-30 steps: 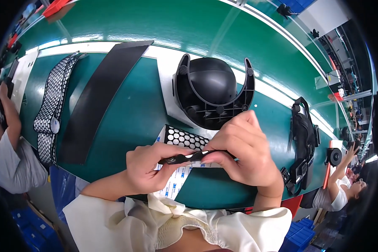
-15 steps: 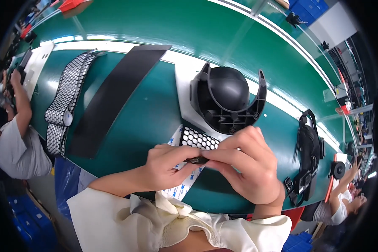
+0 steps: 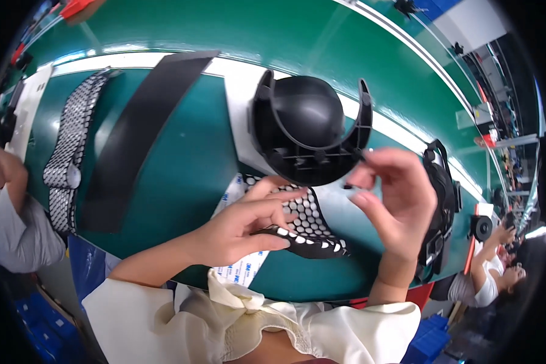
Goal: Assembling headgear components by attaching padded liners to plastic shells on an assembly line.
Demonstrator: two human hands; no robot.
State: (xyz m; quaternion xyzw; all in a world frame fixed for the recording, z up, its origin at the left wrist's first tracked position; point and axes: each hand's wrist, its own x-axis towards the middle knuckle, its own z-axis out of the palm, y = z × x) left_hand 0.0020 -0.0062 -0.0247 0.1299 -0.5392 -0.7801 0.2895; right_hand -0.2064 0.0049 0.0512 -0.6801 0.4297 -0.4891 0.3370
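My left hand (image 3: 239,225) pinches a black strip with white dots (image 3: 312,224) between thumb and fingers. The strip fans out to the right, its near edge curled up. My right hand (image 3: 400,200) is raised to the right of the strip, apart from it, with fingers curled toward the thumb. A tiny dark bit shows by those fingertips, too small and blurred to name. Just beyond both hands lies a black plastic shell with a rounded dome and two curved arms (image 3: 309,115). White backing paper with blue print (image 3: 249,267) lies under my left hand.
At left on the green table (image 3: 188,176) lie a long black sheet (image 3: 142,133) and a folded dotted strip (image 3: 73,139). A white board (image 3: 239,109) sits under the shell. Black straps with buckles (image 3: 443,212) lie at right. Other people work at both sides.
My hands were together, pinching the strip; my right hand has moved away to the right and up. The dotted strip has spread out in my left hand. The whole view has shifted slightly.
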